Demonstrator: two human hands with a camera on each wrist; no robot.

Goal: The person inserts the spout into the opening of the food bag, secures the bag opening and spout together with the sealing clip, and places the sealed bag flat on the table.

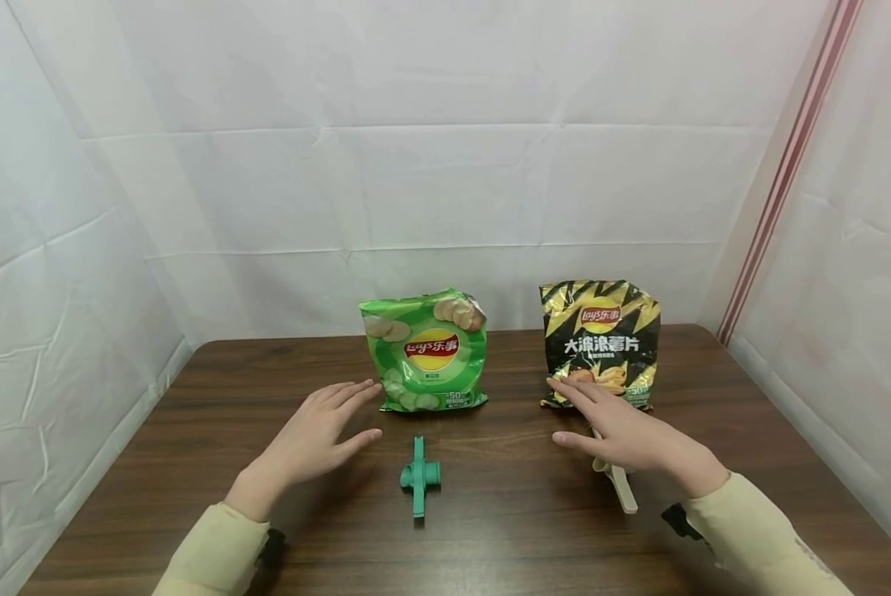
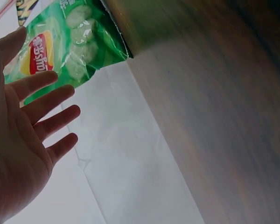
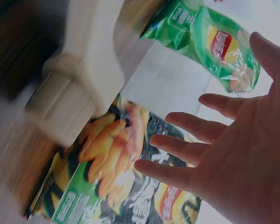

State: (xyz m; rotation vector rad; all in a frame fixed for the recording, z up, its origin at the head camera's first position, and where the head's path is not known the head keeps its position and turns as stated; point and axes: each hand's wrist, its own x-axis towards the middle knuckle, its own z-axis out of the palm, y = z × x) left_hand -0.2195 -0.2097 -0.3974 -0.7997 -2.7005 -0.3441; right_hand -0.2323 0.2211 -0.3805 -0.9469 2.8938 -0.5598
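Observation:
A green Lay's chip bag (image 1: 423, 385) stands at the back of the table, its top edge crumpled. To its right stands a black and yellow Lay's chip bag (image 1: 598, 319). My left hand (image 1: 315, 434) hovers left of the green bag with fingers spread, and its palm (image 2: 18, 140) holds nothing. My right hand (image 1: 628, 434) is held in front of the black bag, fingers extended and holding nothing. Between the hands lies a green bag clip with a round spout (image 1: 419, 476). Under my right hand is a cream clip (image 1: 623, 490), partly hidden; its ribbed cap (image 3: 60, 107) shows in the right wrist view.
The dark wooden table (image 1: 490, 530) carries these things. White sheeting (image 1: 431, 190) hangs behind it and along both sides. A red-striped band (image 1: 788, 174) runs down the right corner.

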